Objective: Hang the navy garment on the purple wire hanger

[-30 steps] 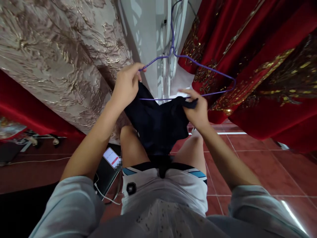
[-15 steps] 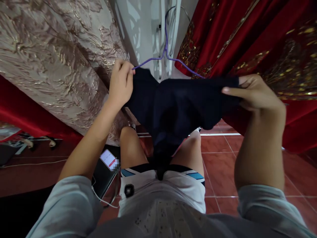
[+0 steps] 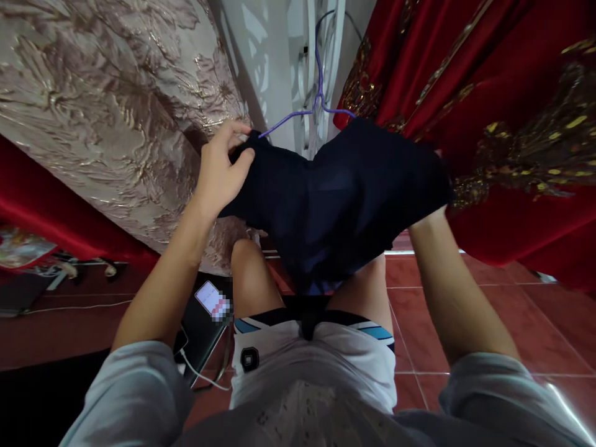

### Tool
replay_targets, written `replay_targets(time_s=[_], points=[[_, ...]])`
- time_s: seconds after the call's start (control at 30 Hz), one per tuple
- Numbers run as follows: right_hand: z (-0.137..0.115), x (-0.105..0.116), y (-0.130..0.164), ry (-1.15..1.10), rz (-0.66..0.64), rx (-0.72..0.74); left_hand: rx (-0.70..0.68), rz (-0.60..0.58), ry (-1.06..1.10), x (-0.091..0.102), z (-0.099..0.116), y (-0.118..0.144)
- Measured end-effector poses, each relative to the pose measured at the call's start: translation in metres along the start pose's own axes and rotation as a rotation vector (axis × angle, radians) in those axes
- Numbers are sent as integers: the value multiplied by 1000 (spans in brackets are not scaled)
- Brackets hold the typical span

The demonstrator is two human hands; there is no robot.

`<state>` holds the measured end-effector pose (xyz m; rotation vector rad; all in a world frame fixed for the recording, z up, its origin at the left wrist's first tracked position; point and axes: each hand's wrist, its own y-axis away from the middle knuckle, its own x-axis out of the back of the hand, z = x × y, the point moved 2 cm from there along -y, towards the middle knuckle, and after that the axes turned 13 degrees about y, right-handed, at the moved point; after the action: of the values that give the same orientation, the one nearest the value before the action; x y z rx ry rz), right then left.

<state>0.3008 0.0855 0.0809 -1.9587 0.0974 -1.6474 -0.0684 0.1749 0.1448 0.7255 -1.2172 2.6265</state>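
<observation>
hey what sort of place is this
Possibly a clothing shop or dressmaker's room: gold-sequined red fabric and pale textured fabric hang on either side, and a dark navy garment is on a purple hanger.

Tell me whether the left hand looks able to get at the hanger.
Likely yes: the left hand is at the garment, close beside the hanger, which is uncovered there with nothing visible in the way.
</observation>
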Motion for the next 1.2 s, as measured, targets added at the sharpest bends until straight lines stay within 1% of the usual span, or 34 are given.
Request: replay_targets(time_s=[0.03, 0.1, 0.17, 0.2, 0.23, 0.3, 0.37, 0.47, 0.53, 0.6, 0.7, 0.77, 0.87, 0.9, 0.97, 1.03, 1.07, 1.13, 1.2], points=[[6, 4, 2, -87, 100, -87, -1, 0, -4, -1, 5, 1], [24, 14, -1, -382, 329, -291, -12, 10, -13, -5, 19, -1], [41, 21, -13, -659, 467, -424, -27, 45, -37, -7, 38, -7], [48, 22, -22, -731, 495, -468, -38, 71, -54, -6, 48, -10], [51, 23, -30, -734, 502, -493, -55, 100, -76, -4, 57, -13], [50, 21, -44, -665, 513, -516, -88, 139, -131, 2, 72, -18], [40, 17, -51, -616, 532, -520, -98, 144, -180, 9, 76, -22], [24, 12, -55, -686, 518, -494, -79, 152, -197, 15, 67, -28], [20, 12, -57, -756, 491, -491, -71, 144, -176, 15, 58, -31], [23, 14, -60, -784, 478, -505, -69, 134, -147, 11, 54, -33], [31, 19, -63, -759, 504, -505, -96, 165, -115, 7, 60, -31], [36, 21, -62, -767, 531, -468, -129, 175, -114, 5, 70, -28], [44, 23, -62, -794, 594, -419, -131, 141, -90, 6, 91, -25], [47, 22, -64, -793, 619, -412, -124, 120, -48, 7, 99, -25], [53, 17, -72, -775, 645, -403, -106, 21, 101, 9, 116, -23], [58, 7, -82, -759, 604, -385, -104, -79, 238, 11, 132, -20], [59, -1, -88, -755, 567, -374, -114, -105, 275, 11, 140, -18], [59, -16, -95, -778, 495, -367, -148, -104, 290, 11, 155, -14], [56, -31, -97, -873, 443, -407, -178, -98, 281, 9, 168, -10]])
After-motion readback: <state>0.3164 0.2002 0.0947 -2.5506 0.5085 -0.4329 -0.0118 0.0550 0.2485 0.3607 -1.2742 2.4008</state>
